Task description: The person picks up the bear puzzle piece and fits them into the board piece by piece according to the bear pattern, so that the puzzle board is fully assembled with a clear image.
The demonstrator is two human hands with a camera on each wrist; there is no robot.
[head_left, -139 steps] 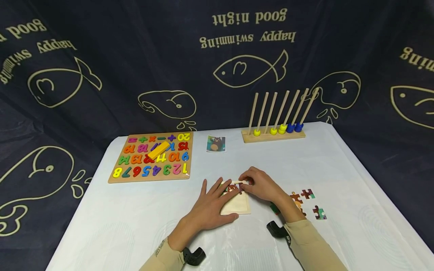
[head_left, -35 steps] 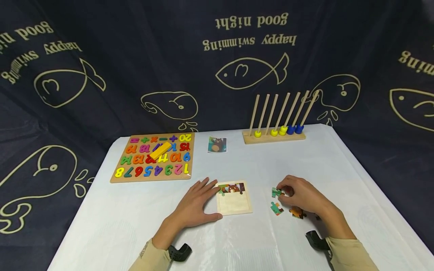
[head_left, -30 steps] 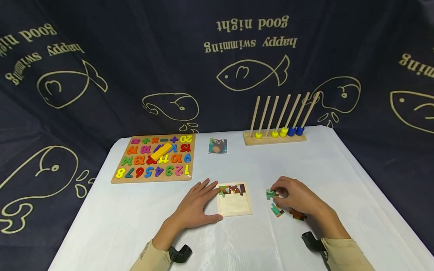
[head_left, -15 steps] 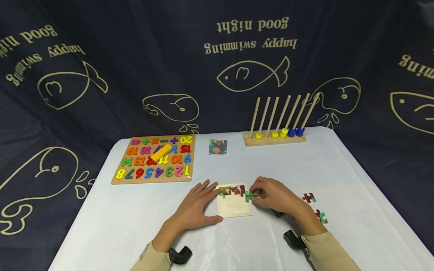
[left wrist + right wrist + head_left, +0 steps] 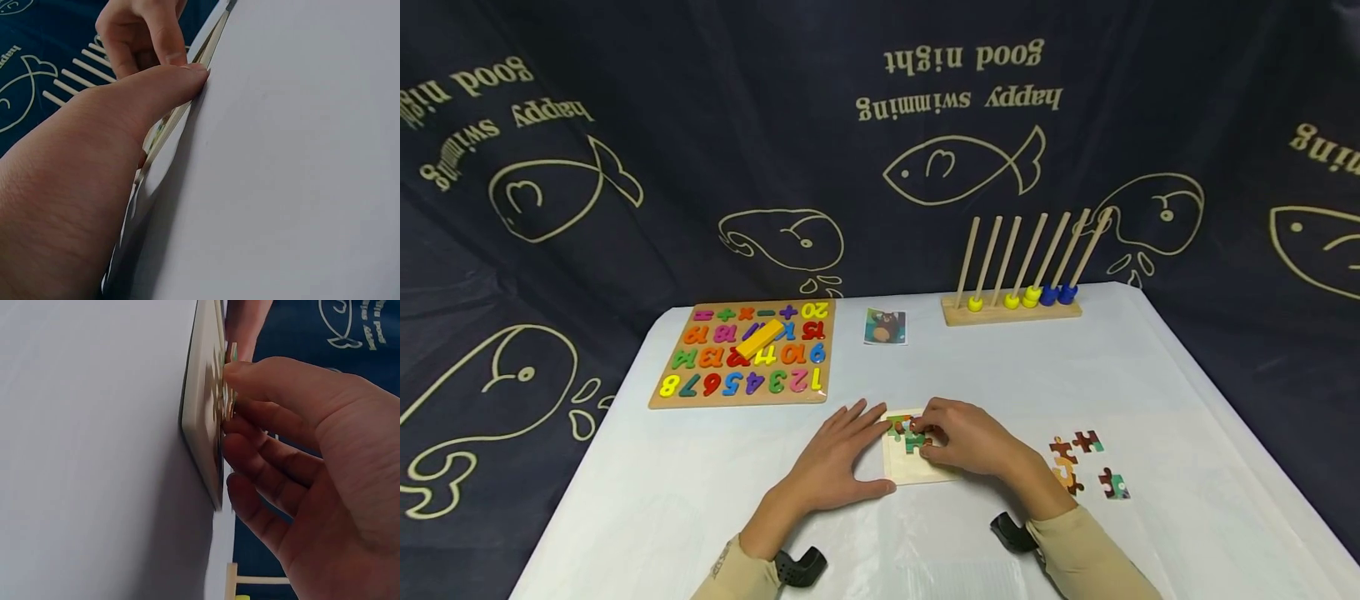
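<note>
A wooden puzzle tray lies on the white table in the head view, with bear puzzle pieces along its far row. My left hand rests spread at its left side. In the left wrist view, the thumb touches the tray's edge. Over the tray, my right hand pinches a green jigsaw piece between thumb and fingers. The right wrist view shows that piece edge-on, just above the tray surface. Fingers of the right hand hide part of the far row.
Several loose jigsaw pieces lie right of the right forearm. A bear picture card is beyond the tray. A number board bearing a yellow block lies back left; a peg abacus stands back right.
My right hand left the tray for the loose pieces, picked up the green jigsaw piece and carried it left over the tray. My left hand drew back to the tray's left side.
</note>
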